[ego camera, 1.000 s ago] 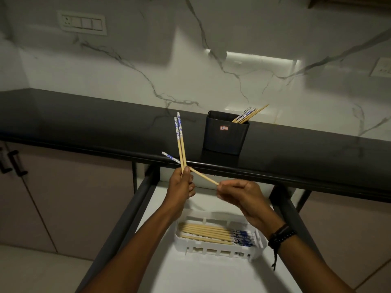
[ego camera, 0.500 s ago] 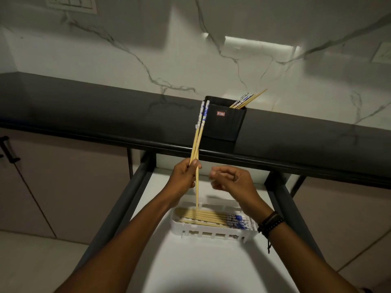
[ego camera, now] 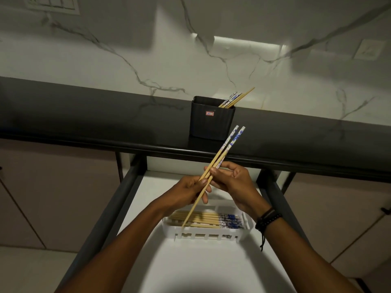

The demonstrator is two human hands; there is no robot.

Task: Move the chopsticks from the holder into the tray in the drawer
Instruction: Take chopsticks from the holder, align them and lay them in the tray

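Note:
A black holder (ego camera: 212, 118) stands on the dark counter with several chopsticks (ego camera: 237, 98) leaning out of its right corner. Both hands meet above the open drawer (ego camera: 190, 261). My left hand (ego camera: 188, 192) pinches a bundle of wooden chopsticks (ego camera: 222, 153) with blue-patterned tops, tilted up to the right. My right hand (ego camera: 232, 182) curls round the same bundle just above. One stick's thin end reaches down into the white slotted tray (ego camera: 208, 233), where several chopsticks (ego camera: 203, 220) lie flat, patterned ends to the right.
The dark counter edge (ego camera: 148, 148) runs across just behind the hands. The drawer's dark side rails (ego camera: 118, 199) flank the white drawer floor. Cabinet doors (ego camera: 53, 187) stand at left and right. A marble wall with a switch plate (ego camera: 50, 3) rises behind the holder.
The bundle has swung from nearly upright to leaning up to the right. My right hand, apart from it before, now grips it beside my left hand.

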